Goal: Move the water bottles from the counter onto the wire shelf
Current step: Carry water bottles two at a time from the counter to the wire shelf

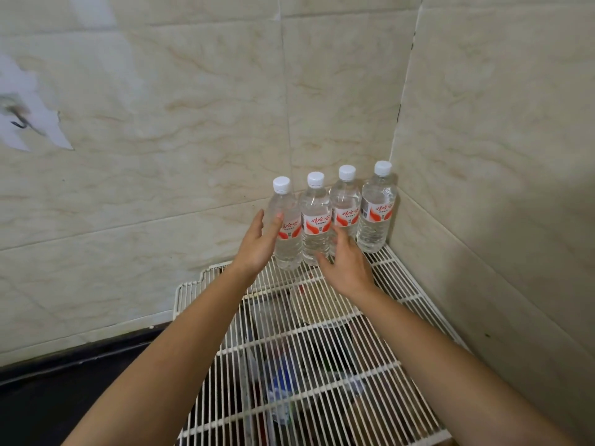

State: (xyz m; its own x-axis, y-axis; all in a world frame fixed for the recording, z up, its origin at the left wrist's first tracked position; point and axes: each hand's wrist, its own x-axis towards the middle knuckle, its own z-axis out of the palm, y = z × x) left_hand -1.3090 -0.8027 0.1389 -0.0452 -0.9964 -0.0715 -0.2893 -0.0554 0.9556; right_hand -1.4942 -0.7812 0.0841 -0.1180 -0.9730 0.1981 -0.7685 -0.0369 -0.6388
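Several clear water bottles with white caps and red-and-white labels stand upright in a row at the back of the white wire shelf, in the wall corner. The leftmost bottle has my left hand just beside it, fingers spread, thumb near its label. My right hand hovers open in front of the second bottle and third bottle. The rightmost bottle stands against the right wall. Neither hand grips anything.
Tiled walls close in behind and on the right of the shelf. A dark counter lies at lower left. Below the wire shelf, blurred items show through the bars. A metal hook hangs on the left wall.
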